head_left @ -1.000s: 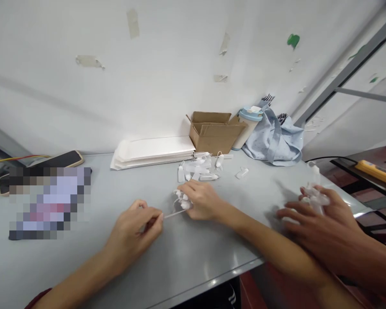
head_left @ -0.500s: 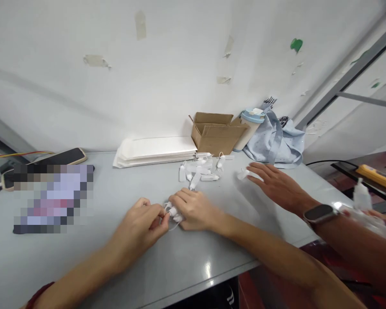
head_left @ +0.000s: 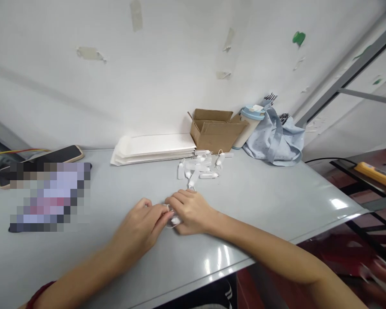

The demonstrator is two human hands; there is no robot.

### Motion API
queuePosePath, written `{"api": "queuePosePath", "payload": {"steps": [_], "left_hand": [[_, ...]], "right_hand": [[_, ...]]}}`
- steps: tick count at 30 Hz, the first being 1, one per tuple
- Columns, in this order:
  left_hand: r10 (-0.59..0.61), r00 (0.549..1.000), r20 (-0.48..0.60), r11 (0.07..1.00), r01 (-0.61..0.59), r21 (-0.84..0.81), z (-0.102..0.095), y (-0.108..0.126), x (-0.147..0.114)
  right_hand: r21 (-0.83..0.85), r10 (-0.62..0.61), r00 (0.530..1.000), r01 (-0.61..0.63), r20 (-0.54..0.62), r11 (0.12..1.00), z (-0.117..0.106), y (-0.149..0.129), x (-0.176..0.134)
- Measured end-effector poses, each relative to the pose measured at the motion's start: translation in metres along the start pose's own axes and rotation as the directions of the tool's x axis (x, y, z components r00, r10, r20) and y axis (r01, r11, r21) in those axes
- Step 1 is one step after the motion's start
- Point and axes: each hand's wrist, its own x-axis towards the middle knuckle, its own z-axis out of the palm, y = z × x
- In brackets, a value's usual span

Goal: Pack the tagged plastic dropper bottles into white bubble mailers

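On the grey table my left hand point(head_left: 143, 225) is closed, its thumb and fingertips pinched at a small white piece with a thin white loop point(head_left: 175, 220), which looks like a white-capped plastic bottle. My right hand point(head_left: 190, 210) curls over the same piece from the right and hides most of it. The two hands meet at the fingertips. Just beyond my right hand lies a loose pile of small translucent plastic bottles point(head_left: 209, 175) with white caps and thin loops. The nearest of these bottles point(head_left: 193, 179) almost touches my right knuckles.
Behind the pile are a stack of white envelopes point(head_left: 157, 146), an open cardboard box point(head_left: 220, 136), a blue-lidded cup point(head_left: 248, 126) and a light blue cloth bag point(head_left: 276, 143). Phones point(head_left: 67, 156) lie at left. A blurred hand of another person point(head_left: 382, 274) shows at lower right.
The other person's arm, with a watch, has withdrawn from the table to the lower right, and the small clear piece by its fingers is gone. My hands stay together, fingers slightly shifted.
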Motion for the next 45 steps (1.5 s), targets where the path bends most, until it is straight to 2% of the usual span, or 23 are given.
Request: {"api": "queuePosePath", "payload": {"steps": [6,12,15,18,21,24,28,32,40,43,45], "left_hand": [[0.062,0.998,0.006,0.998,-0.062,0.010,-0.008,-0.002,0.005],[0.051,0.999,-0.005,0.999,-0.051,0.007,-0.015,-0.003,0.008],[0.028,0.999,-0.035,0.999,-0.027,0.040,-0.021,-0.004,0.010],[0.005,0.993,-0.121,0.997,0.003,0.071,-0.026,-0.004,0.011],[0.136,0.974,-0.181,0.986,-0.116,0.118,-0.023,0.002,0.009],[0.232,0.964,-0.128,0.964,-0.210,0.162,-0.014,0.011,0.005],[0.236,0.967,-0.092,0.955,-0.213,0.208,-0.008,0.019,0.005],[0.229,0.970,-0.077,0.953,-0.207,0.222,-0.010,0.016,0.007],[0.349,0.936,-0.040,0.896,-0.321,0.307,-0.011,0.009,0.009],[0.334,0.942,-0.027,0.917,-0.318,0.240,-0.019,0.004,0.009],[0.250,0.968,-0.017,0.962,-0.246,0.122,-0.026,-0.002,0.009]], "right_hand": [[-0.041,-0.001,1.000,0.002,0.031,0.999,0.000,0.001,-0.002],[-0.047,0.075,0.992,-0.071,0.100,0.996,-0.009,-0.005,-0.001],[-0.054,0.123,0.985,-0.117,0.119,0.992,-0.013,-0.005,-0.002],[-0.054,0.169,0.979,-0.163,0.117,0.985,-0.014,-0.005,-0.002],[-0.036,0.203,0.973,-0.200,0.112,0.979,-0.011,-0.008,0.000],[-0.012,0.218,0.971,-0.218,0.100,0.976,-0.007,-0.012,0.002],[-0.002,0.217,0.973,-0.217,0.082,0.976,-0.005,-0.016,0.003],[-0.013,0.191,0.978,-0.190,0.082,0.982,-0.008,-0.015,0.002],[-0.022,0.166,0.982,-0.164,0.091,0.986,-0.006,-0.009,-0.001],[-0.004,0.160,0.984,-0.161,0.077,0.987,-0.005,-0.006,-0.003],[0.030,0.169,0.985,-0.170,0.027,0.985,-0.004,-0.002,-0.004]]}}
